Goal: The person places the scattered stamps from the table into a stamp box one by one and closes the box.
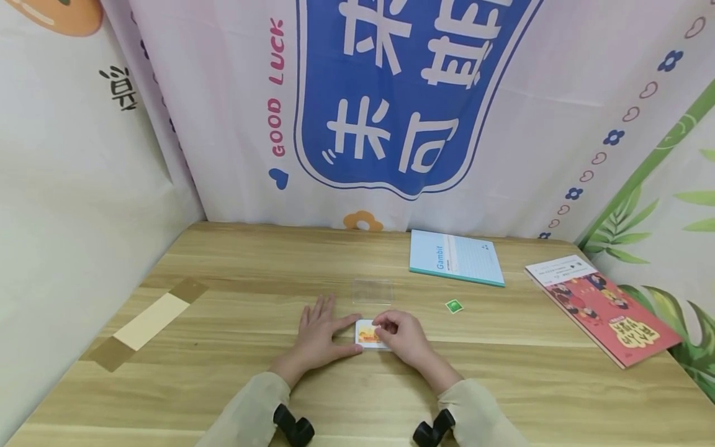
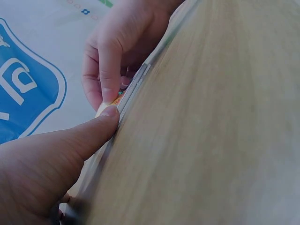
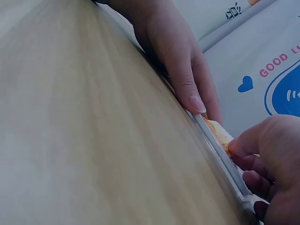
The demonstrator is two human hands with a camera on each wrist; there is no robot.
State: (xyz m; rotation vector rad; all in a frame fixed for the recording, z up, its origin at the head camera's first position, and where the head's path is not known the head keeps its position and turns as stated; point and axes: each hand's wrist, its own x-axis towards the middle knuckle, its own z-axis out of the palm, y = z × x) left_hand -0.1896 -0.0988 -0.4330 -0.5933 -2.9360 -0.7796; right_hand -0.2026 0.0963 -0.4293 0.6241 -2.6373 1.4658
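A small white, flat rectangular case (image 1: 362, 343) lies on the table between the two hands, with an orange-and-yellow picture piece (image 1: 367, 335) on top of it. My left hand (image 1: 321, 338) rests with fingers spread. Its thumb and index finger touch the case's left corners, and the thumb (image 2: 101, 126) presses its near edge in the left wrist view. My right hand (image 1: 404, 338) pinches the picture piece's right side between thumb and fingers. That thumb (image 3: 246, 140) sits on the orange paper in the right wrist view. The piece's right part is hidden by the fingers.
Just behind the case lies a clear plastic rectangle (image 1: 373, 291). A small green square (image 1: 454, 305) is to the right. Farther back is a blue notebook (image 1: 455, 257); a red booklet (image 1: 606, 310) lies at far right. Taped paper (image 1: 151, 321) is at left.
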